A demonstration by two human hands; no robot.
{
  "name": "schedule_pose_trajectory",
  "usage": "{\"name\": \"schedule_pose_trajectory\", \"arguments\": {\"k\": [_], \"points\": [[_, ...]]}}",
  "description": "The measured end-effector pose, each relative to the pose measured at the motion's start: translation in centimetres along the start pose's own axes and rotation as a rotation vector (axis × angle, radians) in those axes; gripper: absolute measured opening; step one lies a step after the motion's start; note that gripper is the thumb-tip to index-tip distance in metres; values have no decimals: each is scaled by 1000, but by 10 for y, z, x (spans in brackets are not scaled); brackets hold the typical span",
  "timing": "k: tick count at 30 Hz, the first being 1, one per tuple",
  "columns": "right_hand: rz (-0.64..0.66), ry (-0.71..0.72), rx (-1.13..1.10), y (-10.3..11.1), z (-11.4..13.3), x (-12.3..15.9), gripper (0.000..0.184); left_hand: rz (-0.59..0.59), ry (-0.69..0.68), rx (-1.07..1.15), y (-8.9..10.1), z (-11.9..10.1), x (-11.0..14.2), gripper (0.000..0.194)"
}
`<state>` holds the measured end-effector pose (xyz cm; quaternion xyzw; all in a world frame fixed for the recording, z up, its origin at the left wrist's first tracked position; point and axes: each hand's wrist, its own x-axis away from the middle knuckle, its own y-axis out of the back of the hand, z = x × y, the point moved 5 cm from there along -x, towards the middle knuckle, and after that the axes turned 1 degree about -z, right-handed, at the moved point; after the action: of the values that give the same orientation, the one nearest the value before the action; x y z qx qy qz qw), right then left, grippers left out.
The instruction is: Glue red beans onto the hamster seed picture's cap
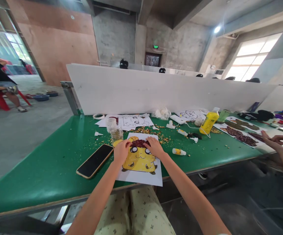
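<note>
A sheet of white paper (138, 179) lies in front of me at the table's near edge. On it is a cartoon animal picture (140, 159) with a yellow body, big eyes and a dark red-brown patch of beans (139, 143) across the head. My left hand (121, 151) rests on the upper left of the picture, its fingertips at the edge of the bean patch. My right hand (155, 148) lies on the upper right side, fingers stretched over the beans. Both hands look open, and nothing shows held in them. Part of the picture is hidden under the fingers.
A phone (95, 161) lies left of the paper. Clear plastic jars (117, 133), scattered yellow grains (164, 133), a small glue bottle (179, 151) and a yellow bottle (208, 122) stand or lie around. A white divider (141, 93) closes the back. Another person's hands (275, 140) are at right.
</note>
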<state>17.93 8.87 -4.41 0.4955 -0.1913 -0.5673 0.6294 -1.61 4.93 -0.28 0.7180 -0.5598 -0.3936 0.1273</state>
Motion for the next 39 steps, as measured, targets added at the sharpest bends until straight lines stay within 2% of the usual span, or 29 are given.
{"name": "schedule_pose_trajectory", "arguments": {"k": [7, 11, 13, 16, 18, 21, 23, 25, 28, 31, 34, 39], "points": [[-14, 10, -239, 3, -8, -1, 45, 47, 86, 279, -7, 9, -6, 22], [-60, -8, -449, 11, -9, -4, 53, 26, 105, 362, -5, 9, -7, 27], [-43, -16, -573, 17, -4, -5, 59, 30, 87, 373, -5, 5, -5, 26], [110, 0, -776, 24, 11, 0, 76, 41, 48, 359, -6, -2, -2, 26], [311, -18, -1003, 25, 26, 7, 83, 55, 15, 340, -7, -6, 0, 25], [580, -134, -1285, 22, 44, 17, 85, 81, -20, 317, -10, -9, 1, 23], [633, -185, -1355, 20, 50, 19, 82, 90, -29, 304, -12, -9, 0, 24], [650, -173, -1429, 18, 54, 19, 77, 89, -31, 284, -13, -7, -1, 25], [669, -129, -1485, 12, 59, 20, 69, 86, -38, 234, -13, -6, -2, 25], [627, -159, -1404, 2, 63, 23, 60, 78, -53, 160, -13, -6, -1, 24], [601, -157, -1352, -5, 69, 26, 61, 76, -68, 65, -13, -8, 0, 24], [631, -143, -1363, -6, 75, 28, 59, 94, -96, -110, -12, -11, 4, 23]]}}
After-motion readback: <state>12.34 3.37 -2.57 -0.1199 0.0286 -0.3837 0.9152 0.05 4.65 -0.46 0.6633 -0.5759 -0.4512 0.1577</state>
